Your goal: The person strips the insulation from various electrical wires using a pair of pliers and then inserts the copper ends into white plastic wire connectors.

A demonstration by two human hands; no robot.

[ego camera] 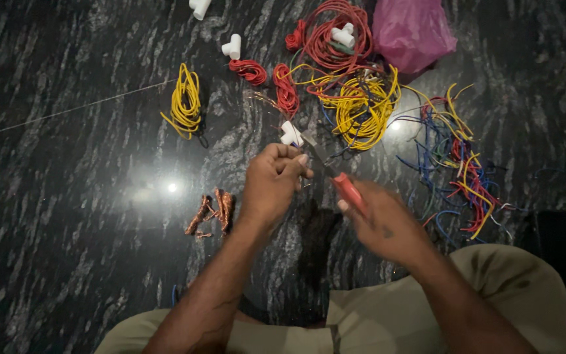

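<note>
The left hand (271, 185) is curled shut, thumb and forefinger pinched together on what appears to be a short piece of thin wire, though the wire itself is too fine and blurred to make out for certain. The right hand (388, 226) is clamped around the red-handled pliers (337, 177), whose dark jaws point up and left to meet the left fingertips (301, 160). The work sits between the two hands, just above the person's knees and over the dark marble floor (67, 196).

To do this step well, the left pinch should sit close to the jaws so the wire cannot bend or slip, and the right hand should squeeze only enough to bite the insulation, not the metal beneath. A straight pull along the wire's line, not a twist, would likely give a clean strip. Keeping the fingertips clear of the cutting edge matters, since they lie almost touching it.

Just beyond the fingertips lies a white plastic fitting (290, 134). To the left of the left hand rests a small pile of bare copper strands (212, 211). Farther out are a yellow wire coil (185, 101), a tangle of red and yellow wire (345, 78), loose blue, red and yellow offcuts (463, 164), and a pink bag (411, 29).
</note>
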